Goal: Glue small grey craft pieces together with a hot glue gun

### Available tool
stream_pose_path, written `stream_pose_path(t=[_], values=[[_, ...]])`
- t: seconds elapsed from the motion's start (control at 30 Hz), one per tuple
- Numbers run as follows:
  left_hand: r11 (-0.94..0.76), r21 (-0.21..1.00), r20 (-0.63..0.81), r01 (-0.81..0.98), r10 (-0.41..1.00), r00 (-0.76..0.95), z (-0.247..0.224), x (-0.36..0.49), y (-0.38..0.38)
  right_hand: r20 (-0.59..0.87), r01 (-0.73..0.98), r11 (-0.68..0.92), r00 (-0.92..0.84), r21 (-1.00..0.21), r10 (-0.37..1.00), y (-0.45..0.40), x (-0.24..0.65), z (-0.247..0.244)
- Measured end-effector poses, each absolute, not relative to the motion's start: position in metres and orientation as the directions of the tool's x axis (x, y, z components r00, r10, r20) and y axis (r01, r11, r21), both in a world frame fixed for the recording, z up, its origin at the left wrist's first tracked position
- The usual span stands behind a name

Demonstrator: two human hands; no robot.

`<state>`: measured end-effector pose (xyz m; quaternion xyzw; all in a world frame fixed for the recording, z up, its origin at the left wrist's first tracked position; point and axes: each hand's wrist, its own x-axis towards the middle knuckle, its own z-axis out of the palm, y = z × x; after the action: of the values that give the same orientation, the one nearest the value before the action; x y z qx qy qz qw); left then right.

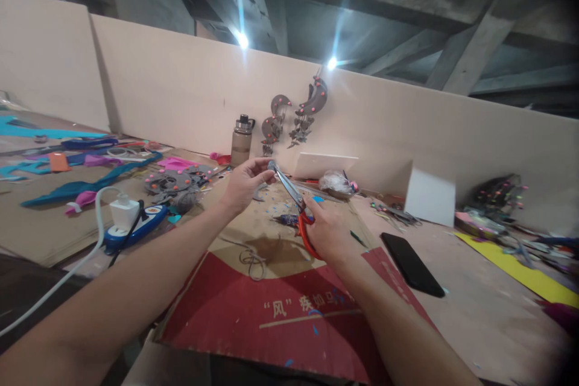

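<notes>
My left hand (246,184) pinches a small grey piece (272,165) above the cardboard. Its fingers are closed round the piece's edge. My right hand (328,229) grips the scissors (305,230) by their red-orange handles, and the blades point up and left, with their tips at the grey piece. Whether the blades touch it is hard to tell. Below lies a loose tangle of grey cord (253,260) on the red and tan cardboard sheet (217,313), among small blue scraps.
A bottle (241,142) stands by the partition behind my left hand. At left are a blue power strip (154,220) with a white charger and grey cut pieces (174,181). A black phone (411,264) lies at right, near yellow sheet (520,268).
</notes>
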<state>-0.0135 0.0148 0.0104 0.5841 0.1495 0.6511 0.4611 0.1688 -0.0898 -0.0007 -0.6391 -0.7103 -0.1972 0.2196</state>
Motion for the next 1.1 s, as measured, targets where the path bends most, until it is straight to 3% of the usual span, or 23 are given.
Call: stream_pose_path(t=[0.17,0.27,0.47,0.73,1.1], values=[[-0.451,0.734,0.593,-0.507,0.790,0.156,0.010,-0.013,0.013,0.577,0.946,0.233,-0.062,-0.226,0.815,-0.088,0.172,-0.003],[-0.384,0.733,0.578,-0.561,0.786,0.218,0.011,-0.014,0.012,0.610,0.923,0.266,-0.044,-0.277,0.791,-0.084,0.176,-0.006],[-0.339,0.762,0.543,-0.552,0.798,0.261,0.008,-0.012,0.014,0.667,0.937,0.261,-0.043,-0.231,0.744,-0.081,0.177,-0.005],[-0.351,0.835,0.488,-0.424,0.829,0.274,0.005,-0.015,0.023,0.620,0.942,0.249,-0.059,-0.224,0.782,-0.081,0.181,-0.001],[-0.306,0.824,0.507,-0.477,0.776,0.376,0.009,-0.014,0.010,0.627,0.985,0.174,-0.125,-0.018,0.769,-0.084,0.180,0.003]])
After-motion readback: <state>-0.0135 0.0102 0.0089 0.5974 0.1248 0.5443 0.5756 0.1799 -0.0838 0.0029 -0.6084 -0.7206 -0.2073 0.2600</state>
